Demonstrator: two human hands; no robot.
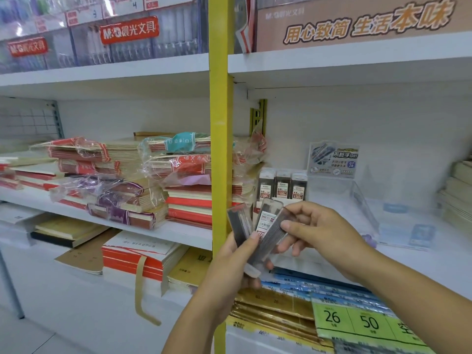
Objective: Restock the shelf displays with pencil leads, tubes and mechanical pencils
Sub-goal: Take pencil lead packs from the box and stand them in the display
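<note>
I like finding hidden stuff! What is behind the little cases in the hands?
Behind the lead cases, gripped by the left hand and right hand, stand lead packs with red-and-white labels. Their bottoms, and what they stand in, are covered.

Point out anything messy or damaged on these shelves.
Torn plastic wrap hangs loose around the notebook stacks left of the yellow post. Below, a brown paper strap dangles from a red-edged stack.

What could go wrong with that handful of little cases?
The left hand holds several lead cases in a loose fan. With the right hand pinching one, the others might slip and fall. Reaching in, a hand could also knock over the standing packs on the shelf.
</note>
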